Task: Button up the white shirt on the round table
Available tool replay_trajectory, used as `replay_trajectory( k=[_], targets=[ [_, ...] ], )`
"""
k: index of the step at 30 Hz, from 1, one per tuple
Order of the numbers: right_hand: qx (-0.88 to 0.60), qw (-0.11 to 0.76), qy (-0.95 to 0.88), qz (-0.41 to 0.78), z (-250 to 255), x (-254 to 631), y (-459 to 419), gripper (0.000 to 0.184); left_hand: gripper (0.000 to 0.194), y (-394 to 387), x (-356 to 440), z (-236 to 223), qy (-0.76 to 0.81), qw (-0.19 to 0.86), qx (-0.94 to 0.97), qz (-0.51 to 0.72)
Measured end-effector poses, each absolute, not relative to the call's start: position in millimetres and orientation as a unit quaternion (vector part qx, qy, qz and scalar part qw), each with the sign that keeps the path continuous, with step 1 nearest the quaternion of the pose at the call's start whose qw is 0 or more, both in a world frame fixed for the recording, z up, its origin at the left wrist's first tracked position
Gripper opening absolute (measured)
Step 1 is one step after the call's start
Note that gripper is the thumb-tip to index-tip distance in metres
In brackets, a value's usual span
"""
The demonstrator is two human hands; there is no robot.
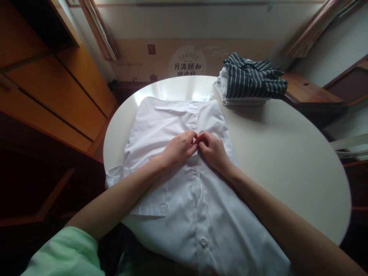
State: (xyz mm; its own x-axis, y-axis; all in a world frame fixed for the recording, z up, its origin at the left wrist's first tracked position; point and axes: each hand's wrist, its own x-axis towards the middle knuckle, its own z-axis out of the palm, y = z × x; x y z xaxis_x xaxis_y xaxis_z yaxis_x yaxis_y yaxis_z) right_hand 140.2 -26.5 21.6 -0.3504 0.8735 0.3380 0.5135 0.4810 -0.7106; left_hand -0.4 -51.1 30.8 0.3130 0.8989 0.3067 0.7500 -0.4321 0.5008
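A white button-front garment (pixel 218 207), like a shirt or lab coat, lies spread over the table, its lower part hanging toward me past the near edge. Down its middle runs a strip with several white buttons. My left hand (pixel 180 146) and my right hand (pixel 212 147) meet at this strip, thumbs and fingertips pinched together on the cloth. Between them the fingers hide whatever button or edge is there. One button (pixel 195 172) shows just below my hands, and another (pixel 203 241) sits nearer to me. A pocket (pixel 149 195) lies beneath my left forearm.
The round white table (pixel 293 165) carries a pile of folded white clothes (pixel 244 102) at the back right, topped by a dark striped garment (pixel 250 78). Behind stands a printed cardboard box (pixel 138 57). Wooden cabinets (pixel 54 96) are on the left, a wooden stool or bench (pixel 313 90) on the right.
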Motion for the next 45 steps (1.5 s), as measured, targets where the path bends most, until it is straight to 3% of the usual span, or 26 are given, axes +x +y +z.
replay_trajectory(
  k=[45],
  targets=[
    [-0.439,0.347,-0.798,0.225,19.1,140.5,-27.1,0.016,0.013,-51.6,0.0,33.2,0.519,0.138,0.796,0.278]
  ],
)
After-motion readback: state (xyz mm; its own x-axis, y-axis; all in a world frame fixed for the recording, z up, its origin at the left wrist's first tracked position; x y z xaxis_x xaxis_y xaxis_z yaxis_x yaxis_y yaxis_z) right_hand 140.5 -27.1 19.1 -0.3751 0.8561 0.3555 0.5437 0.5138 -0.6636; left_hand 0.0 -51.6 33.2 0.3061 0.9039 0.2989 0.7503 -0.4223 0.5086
